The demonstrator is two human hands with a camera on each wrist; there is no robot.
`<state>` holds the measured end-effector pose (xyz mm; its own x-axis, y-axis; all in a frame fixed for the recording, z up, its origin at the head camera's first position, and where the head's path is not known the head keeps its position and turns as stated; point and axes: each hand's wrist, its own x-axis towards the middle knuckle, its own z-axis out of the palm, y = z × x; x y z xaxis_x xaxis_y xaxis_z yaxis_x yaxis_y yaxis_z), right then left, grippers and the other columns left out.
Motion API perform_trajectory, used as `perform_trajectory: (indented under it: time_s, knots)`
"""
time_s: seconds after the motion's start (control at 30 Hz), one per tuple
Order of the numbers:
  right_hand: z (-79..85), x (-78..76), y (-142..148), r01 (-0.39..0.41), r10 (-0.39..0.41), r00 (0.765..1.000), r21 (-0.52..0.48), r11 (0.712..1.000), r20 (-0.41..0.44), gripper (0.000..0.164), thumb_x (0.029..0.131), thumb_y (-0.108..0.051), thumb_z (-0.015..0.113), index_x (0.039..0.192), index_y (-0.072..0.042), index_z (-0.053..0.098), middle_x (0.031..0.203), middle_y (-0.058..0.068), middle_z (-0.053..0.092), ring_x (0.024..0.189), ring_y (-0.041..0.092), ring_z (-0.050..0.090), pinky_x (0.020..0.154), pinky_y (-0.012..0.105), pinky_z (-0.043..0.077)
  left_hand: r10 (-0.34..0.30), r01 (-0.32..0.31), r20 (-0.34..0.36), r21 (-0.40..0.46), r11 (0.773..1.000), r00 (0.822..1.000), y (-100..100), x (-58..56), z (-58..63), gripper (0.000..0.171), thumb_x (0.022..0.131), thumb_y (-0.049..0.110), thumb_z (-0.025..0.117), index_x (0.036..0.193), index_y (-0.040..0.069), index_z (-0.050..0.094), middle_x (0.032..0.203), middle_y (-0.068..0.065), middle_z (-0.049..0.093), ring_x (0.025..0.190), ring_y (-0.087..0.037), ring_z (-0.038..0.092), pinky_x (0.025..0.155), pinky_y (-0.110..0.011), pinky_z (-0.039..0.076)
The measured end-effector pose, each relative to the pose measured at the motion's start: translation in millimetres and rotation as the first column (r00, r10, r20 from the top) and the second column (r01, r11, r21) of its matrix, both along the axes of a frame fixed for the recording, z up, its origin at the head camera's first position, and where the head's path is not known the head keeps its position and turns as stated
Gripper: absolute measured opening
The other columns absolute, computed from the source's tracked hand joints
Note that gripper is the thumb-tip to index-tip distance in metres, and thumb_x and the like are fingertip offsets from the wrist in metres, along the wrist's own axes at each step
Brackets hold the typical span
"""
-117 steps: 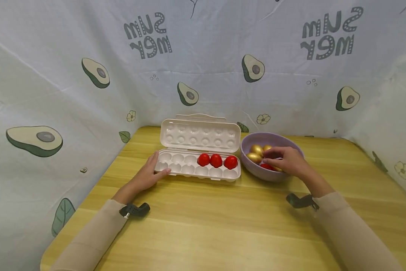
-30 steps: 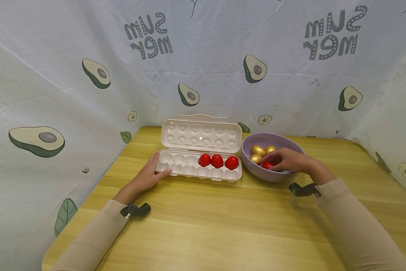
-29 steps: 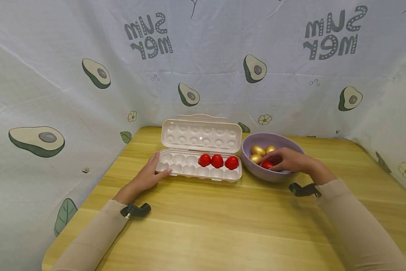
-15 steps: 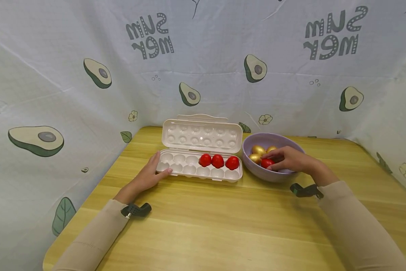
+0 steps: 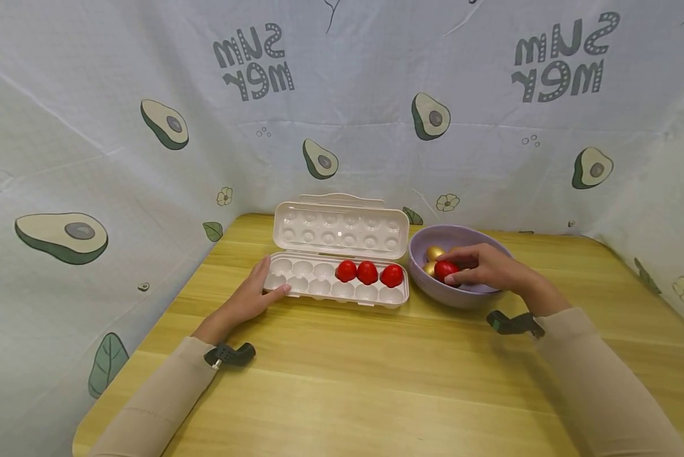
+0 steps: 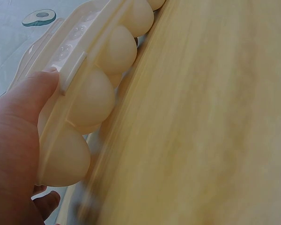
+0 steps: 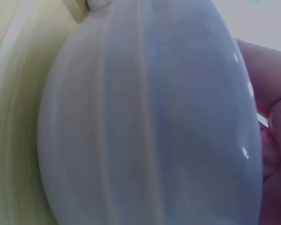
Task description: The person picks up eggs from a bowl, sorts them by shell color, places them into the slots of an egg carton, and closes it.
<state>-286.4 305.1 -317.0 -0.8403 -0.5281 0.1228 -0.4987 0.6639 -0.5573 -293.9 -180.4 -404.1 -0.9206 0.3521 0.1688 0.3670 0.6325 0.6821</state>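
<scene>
At its left end, my left hand (image 5: 249, 294) holds a cream egg box (image 5: 296, 285), whose lid stands up at the back. In the left wrist view the thumb lies over the box's front rim (image 6: 61, 105) and other fingers show below its end. Three red eggs (image 5: 367, 272) sit in the back row, towards the right. My right hand (image 5: 485, 268) pinches another red egg (image 5: 446, 271) between thumb and fingers, over the purple bowl (image 5: 456, 298). Gold eggs (image 5: 434, 253) lie in the bowl, partly hidden by the hand and the red egg. The right wrist view is mostly filled by the bowl's outer wall (image 7: 131, 117).
The bowl stands close beside the box's right end, on a wooden table (image 5: 342, 381). Behind and to the sides hangs a white cloth (image 5: 370, 152) printed with avocados. A dark camera mount is worn on each wrist.
My right hand reached down among the eggs, took hold of a red egg and raised it slightly, up and to the left. The left hand and the box stay in place.
</scene>
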Motion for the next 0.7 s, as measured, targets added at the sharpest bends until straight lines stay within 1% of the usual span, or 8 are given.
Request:
perform_trajectory:
  time_s: [0.2, 0.33, 0.4, 0.5, 0.6, 0.67, 0.7]
  knots:
    - [1.2, -0.7, -4.1, 0.021, -0.021, 1.000, -0.038, 0.999, 0.000, 0.040, 0.077, -0.027, 0.071, 0.114, -0.013, 0.062, 0.097, 0.000, 0.065, 0.078, 0.015, 0.054, 0.062, 0.023, 0.047, 0.011, -0.011, 0.007, -0.005, 1.000, 1.000, 0.4, 0.3, 0.7, 0.097, 0.083, 0.060, 0.048, 0.145, 0.007, -0.003, 0.151, -0.010, -0.001, 0.136, -0.023, 0.002, 0.108, -0.045, 0.009]
    - [3.4, -0.4, -8.8, 0.024, -0.024, 1.000, -0.058, 0.998, 0.004, 0.041, 0.078, -0.030, 0.070, 0.116, -0.018, 0.061, 0.098, -0.001, 0.064, 0.079, 0.017, 0.055, 0.064, 0.024, 0.048, 0.011, -0.011, 0.010, -0.008, 1.000, 1.000, -0.1, 0.6, 0.9, 0.096, 0.083, 0.060, 0.048, 0.145, 0.008, -0.004, 0.151, -0.010, -0.001, 0.136, -0.023, 0.002, 0.108, -0.045, 0.009]
    - [4.9, -0.1, -11.9, 0.023, -0.021, 1.000, -0.068, 0.997, 0.019, 0.039, 0.079, -0.031, 0.069, 0.116, -0.019, 0.061, 0.098, -0.001, 0.063, 0.079, 0.020, 0.056, 0.063, 0.027, 0.049, 0.011, -0.011, 0.007, -0.012, 1.000, 1.000, -0.1, 0.9, 1.2, 0.096, 0.083, 0.060, 0.048, 0.144, 0.008, -0.005, 0.150, -0.011, -0.001, 0.136, -0.023, 0.002, 0.108, -0.045, 0.009]
    - [7.2, 0.1, -16.7, 0.056, -0.055, 0.998, -0.053, 0.997, 0.009, 0.039, 0.079, -0.035, 0.068, 0.115, -0.021, 0.060, 0.097, -0.001, 0.062, 0.079, 0.022, 0.056, 0.062, 0.028, 0.049, 0.014, -0.014, 0.005, -0.014, 1.000, 1.000, 0.3, 1.4, 1.8, 0.096, 0.083, 0.060, 0.048, 0.145, 0.008, -0.004, 0.150, -0.011, 0.000, 0.136, -0.023, 0.002, 0.108, -0.044, 0.009]
    - [8.9, -0.4, -21.3, 0.115, -0.116, 0.993, -0.051, 0.992, -0.015, 0.042, 0.078, -0.038, 0.069, 0.115, -0.022, 0.059, 0.098, -0.001, 0.061, 0.081, 0.020, 0.055, 0.064, 0.027, 0.048, 0.018, -0.018, 0.004, -0.014, 1.000, 1.000, 0.5, 1.5, 2.2, 0.096, 0.083, 0.060, 0.048, 0.145, 0.008, -0.004, 0.150, -0.012, 0.001, 0.136, -0.023, 0.003, 0.108, -0.045, 0.010]
    - [9.1, -1.3, -24.2, 0.143, -0.145, 0.989, -0.075, 0.987, -0.019, 0.044, 0.077, -0.038, 0.070, 0.116, -0.021, 0.059, 0.101, -0.001, 0.060, 0.084, 0.018, 0.055, 0.069, 0.026, 0.048, 0.019, -0.019, 0.006, -0.016, 1.000, 1.000, 0.4, 1.4, 2.1, 0.096, 0.083, 0.061, 0.048, 0.145, 0.008, -0.004, 0.150, -0.012, 0.001, 0.136, -0.023, 0.003, 0.108, -0.045, 0.010]
    - [9.1, -1.8, -25.7, 0.139, -0.141, 0.990, -0.091, 0.986, -0.018, 0.045, 0.077, -0.036, 0.070, 0.117, -0.020, 0.058, 0.102, 0.001, 0.060, 0.086, 0.018, 0.055, 0.072, 0.025, 0.048, 0.020, -0.020, 0.006, -0.016, 1.000, 1.000, 0.2, 1.3, 2.1, 0.096, 0.083, 0.061, 0.048, 0.145, 0.008, -0.004, 0.150, -0.012, 0.001, 0.136, -0.023, 0.003, 0.108, -0.045, 0.010]
